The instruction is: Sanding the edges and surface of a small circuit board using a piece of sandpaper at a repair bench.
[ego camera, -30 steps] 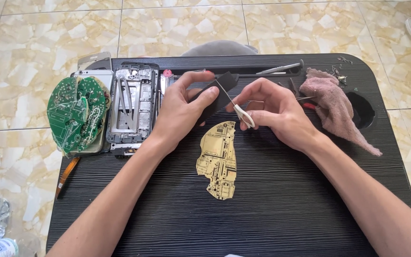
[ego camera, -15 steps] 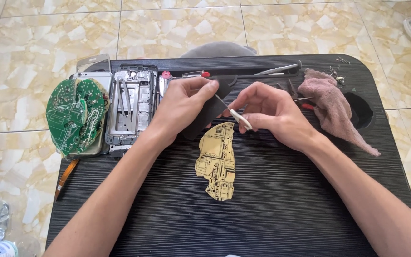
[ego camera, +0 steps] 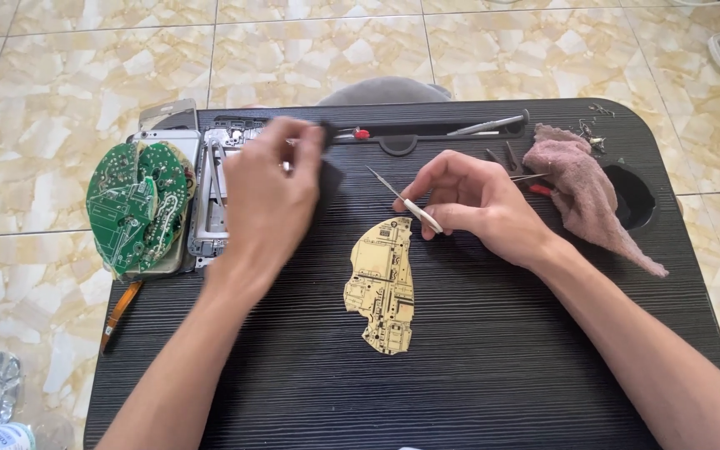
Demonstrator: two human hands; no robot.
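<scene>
While the right hand [ego camera: 481, 204] pinched the thin tweezers [ego camera: 406, 200] just above the tan circuit board [ego camera: 383, 285], the blurred left hand [ego camera: 268, 196] gripped a small dark piece [ego camera: 328, 179] near the metal frame [ego camera: 210, 212]. One slip, I'd say, and that tip could scratch the board.

Left hand [ego camera: 270, 190] blurred (metal frame [ego camera: 210, 208] half-hidden)

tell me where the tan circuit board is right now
In the head view, the tan circuit board lies flat mid-table on the black table, just below the right hand and its tweezers.
</scene>
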